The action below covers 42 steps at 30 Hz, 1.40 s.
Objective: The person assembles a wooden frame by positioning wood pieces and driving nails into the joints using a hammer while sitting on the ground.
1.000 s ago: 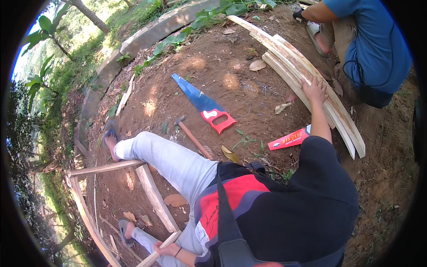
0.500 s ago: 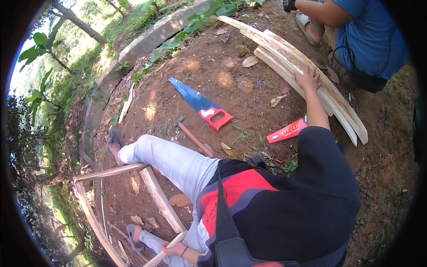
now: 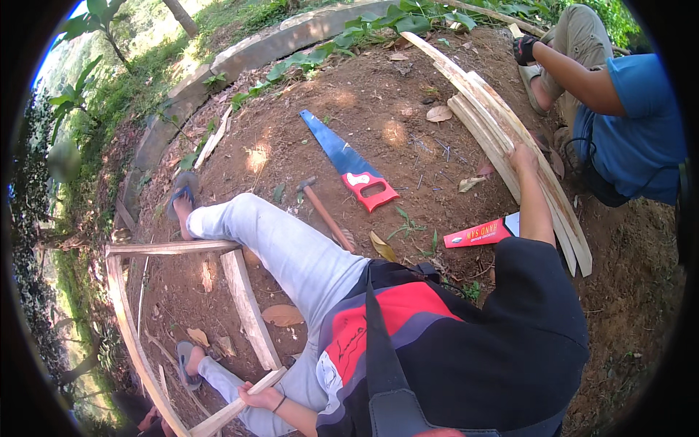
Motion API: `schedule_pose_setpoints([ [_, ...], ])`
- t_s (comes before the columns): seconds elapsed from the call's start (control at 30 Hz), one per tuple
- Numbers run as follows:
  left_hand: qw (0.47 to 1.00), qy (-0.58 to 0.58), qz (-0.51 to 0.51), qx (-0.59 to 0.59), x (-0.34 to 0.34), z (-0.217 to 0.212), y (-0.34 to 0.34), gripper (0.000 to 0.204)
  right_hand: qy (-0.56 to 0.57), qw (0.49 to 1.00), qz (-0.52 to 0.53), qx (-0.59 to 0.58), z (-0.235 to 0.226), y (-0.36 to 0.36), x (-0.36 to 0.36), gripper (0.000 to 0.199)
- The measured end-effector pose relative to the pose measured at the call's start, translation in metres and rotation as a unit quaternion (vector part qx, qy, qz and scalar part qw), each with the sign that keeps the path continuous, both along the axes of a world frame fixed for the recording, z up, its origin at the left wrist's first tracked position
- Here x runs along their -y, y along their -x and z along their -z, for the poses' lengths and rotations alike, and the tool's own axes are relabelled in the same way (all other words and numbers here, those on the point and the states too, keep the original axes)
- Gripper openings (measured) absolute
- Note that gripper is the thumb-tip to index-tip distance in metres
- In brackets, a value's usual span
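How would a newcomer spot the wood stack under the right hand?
Find the co-worker in blue, at the picture's upper right. Just left of them, the long, pale wood stack stretches beneath the right hand. Unlike the wooden frame at lower left, whose pieces meet at corners, its strips lie side by side.

An outdoor spot, some yard or garden plot set up for woodwork: a wooden frame (image 3: 251, 309) stands at the left fingers (image 3: 246, 394), planks (image 3: 489, 109) lie under the right fingers (image 3: 518, 151), and a saw (image 3: 348, 166) and hammer (image 3: 328, 217) rest on bare soil (image 3: 273, 132) between. Far ahead of the left fingers, low concrete edging (image 3: 255, 60) borders grass (image 3: 142, 67) and trees (image 3: 180, 17).
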<state>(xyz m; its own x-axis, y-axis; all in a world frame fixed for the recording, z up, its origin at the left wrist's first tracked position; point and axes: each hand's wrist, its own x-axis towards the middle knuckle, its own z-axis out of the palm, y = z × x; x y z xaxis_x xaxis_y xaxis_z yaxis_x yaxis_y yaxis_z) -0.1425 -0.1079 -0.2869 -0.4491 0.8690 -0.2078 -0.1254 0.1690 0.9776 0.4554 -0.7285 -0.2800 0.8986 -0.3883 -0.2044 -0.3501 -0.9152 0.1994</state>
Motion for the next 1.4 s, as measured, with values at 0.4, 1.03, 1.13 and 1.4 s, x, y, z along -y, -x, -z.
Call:
schedule_pose_setpoints([
  [0.4, 0.999, 0.006, -0.012, -0.045, 0.001, 0.010, 0.007, 0.025, -0.368, 0.786, -0.465, 0.176, 0.044, 0.110, -0.381, 0.054],
  [1.03, 0.945, -0.028, 0.321, -0.051, -0.123, -0.226, -0.149, 0.029, -0.159, 0.278, -0.941, -0.113, 0.090, 0.394, -0.660, 0.027],
  [1.13, 0.957, -0.002, 0.289, -0.025, -0.138, -0.252, -0.178, 0.028, -0.224, 0.256, -0.930, -0.143, 0.082, 0.391, -0.652, 0.021],
  [1.4, 0.953, -0.022, 0.217, 0.210, -0.226, -0.283, -0.176, 0.014, -0.285, 0.208, -0.928, -0.116, 0.028, 0.363, -0.629, 0.042],
])
